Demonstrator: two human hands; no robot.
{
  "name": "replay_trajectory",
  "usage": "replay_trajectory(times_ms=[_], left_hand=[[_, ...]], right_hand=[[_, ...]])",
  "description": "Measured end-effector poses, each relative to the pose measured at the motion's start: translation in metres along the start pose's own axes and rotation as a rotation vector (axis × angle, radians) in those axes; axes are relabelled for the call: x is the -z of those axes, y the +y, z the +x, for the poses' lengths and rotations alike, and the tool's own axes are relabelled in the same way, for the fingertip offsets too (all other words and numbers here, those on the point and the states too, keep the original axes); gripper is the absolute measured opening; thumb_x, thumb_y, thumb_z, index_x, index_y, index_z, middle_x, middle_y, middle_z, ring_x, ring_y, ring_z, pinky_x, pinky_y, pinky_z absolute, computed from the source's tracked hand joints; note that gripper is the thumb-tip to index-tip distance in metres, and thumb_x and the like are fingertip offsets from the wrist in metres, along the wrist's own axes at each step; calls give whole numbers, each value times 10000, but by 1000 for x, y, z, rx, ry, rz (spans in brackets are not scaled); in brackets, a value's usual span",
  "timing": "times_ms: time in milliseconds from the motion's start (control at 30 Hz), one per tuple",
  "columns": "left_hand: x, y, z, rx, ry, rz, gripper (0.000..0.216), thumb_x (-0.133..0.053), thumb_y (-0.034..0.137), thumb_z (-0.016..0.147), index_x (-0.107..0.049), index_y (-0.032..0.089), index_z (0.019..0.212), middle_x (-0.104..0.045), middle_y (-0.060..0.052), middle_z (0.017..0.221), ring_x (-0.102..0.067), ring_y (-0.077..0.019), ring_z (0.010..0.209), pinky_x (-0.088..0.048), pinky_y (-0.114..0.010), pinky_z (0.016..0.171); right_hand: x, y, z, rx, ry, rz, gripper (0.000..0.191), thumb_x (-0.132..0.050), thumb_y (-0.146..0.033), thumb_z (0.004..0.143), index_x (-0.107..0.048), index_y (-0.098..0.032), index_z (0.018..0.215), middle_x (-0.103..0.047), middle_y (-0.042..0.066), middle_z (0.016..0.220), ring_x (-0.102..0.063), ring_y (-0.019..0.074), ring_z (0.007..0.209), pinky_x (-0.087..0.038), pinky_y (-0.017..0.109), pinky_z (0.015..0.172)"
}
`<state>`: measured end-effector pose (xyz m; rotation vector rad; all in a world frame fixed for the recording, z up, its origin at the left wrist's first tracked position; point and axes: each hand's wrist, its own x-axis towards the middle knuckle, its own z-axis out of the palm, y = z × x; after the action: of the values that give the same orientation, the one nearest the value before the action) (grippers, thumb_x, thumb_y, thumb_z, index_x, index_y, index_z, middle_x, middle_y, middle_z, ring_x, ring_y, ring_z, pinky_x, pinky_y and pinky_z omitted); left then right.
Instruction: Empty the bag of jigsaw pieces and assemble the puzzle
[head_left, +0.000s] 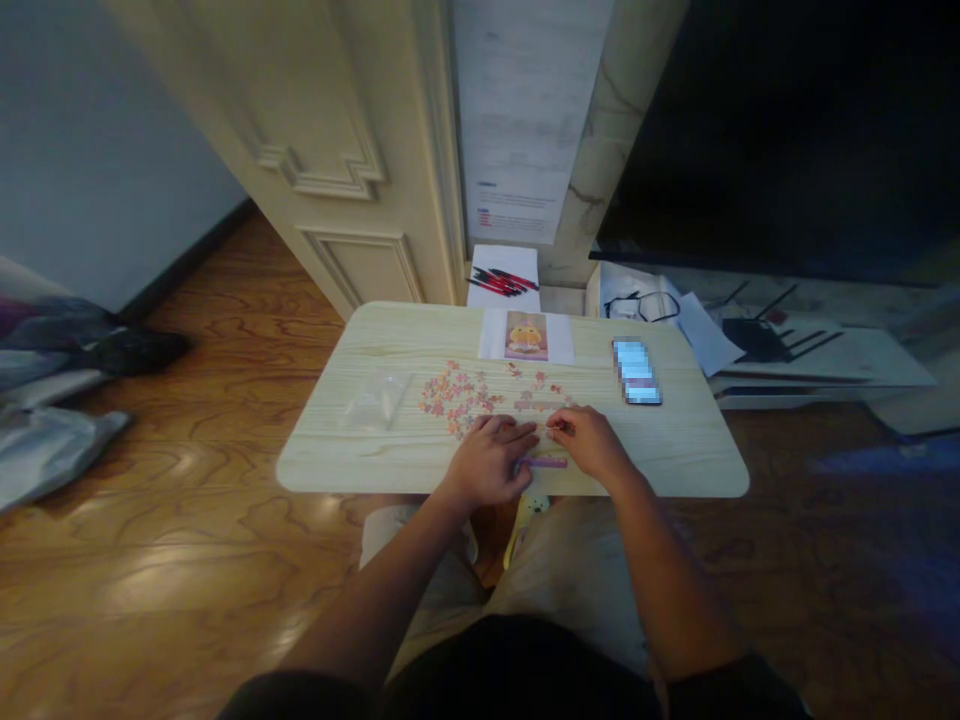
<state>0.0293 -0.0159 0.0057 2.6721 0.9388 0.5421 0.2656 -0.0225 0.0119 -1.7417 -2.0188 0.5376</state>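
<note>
Small pink and orange jigsaw puzzle pieces (pixel 452 392) lie in a loose heap on the pale wooden table (pixel 330 400). My left hand (pixel 491 460) rests to the right of the heap, fingers stretched out, its thumb side beside a purple strip (pixel 546 462) of joined puzzle pieces. My right hand (pixel 589 438) is closed in a pinch around a small puzzle piece, mostly hidden by the fingers. Just beyond the hands lies a pinkish strip (pixel 529 405), with a few loose pieces (pixel 540 380) above it. A printed picture of a yellow figure (pixel 526 336) lies at the back.
A clear plastic bag (pixel 379 398) lies on the table's left, a phone (pixel 637 371) on the right. Behind the table are red and black pens (pixel 502 282) on white paper, a pair of glasses (pixel 642 306) and a black router (pixel 757 340). A dark screen (pixel 787 140) hangs at upper right.
</note>
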Motion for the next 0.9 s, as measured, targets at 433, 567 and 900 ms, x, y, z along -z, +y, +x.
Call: replay_trajectory(times_ms=[433, 567, 900], left_hand=[[-4, -2, -1, 80, 71, 1, 414, -598, 371, 877, -706, 231, 1252, -648, -84, 1419, -556, -326, 1262, -430, -516, 1038], [-2, 0, -1, 13, 42, 3, 417, -580, 381, 895, -705, 231, 1264, -652, -86, 1411, -564, -325, 1246, -431, -517, 1026], [-9, 27, 20, -67, -85, -4, 565, -568, 469, 926, -616, 222, 1432, -655, -96, 1406, -534, -336, 1276, -406, -524, 1055]], right_hand=[[22, 29, -25, -48, 153, 101, 211, -627, -199, 952, -772, -219, 1104, -721, 66, 1040, -670, 211, 986, -527, 351, 917], [18, 26, -39, -92, 113, 114, 188, -635, -193, 947, -769, -210, 1077, -715, 72, 1060, -674, 206, 994, -534, 345, 932], [-1, 17, -33, -127, 131, 51, 128, -664, -237, 968, -773, -224, 1035, -694, 79, 1049, -652, 226, 1004, -511, 358, 959]])
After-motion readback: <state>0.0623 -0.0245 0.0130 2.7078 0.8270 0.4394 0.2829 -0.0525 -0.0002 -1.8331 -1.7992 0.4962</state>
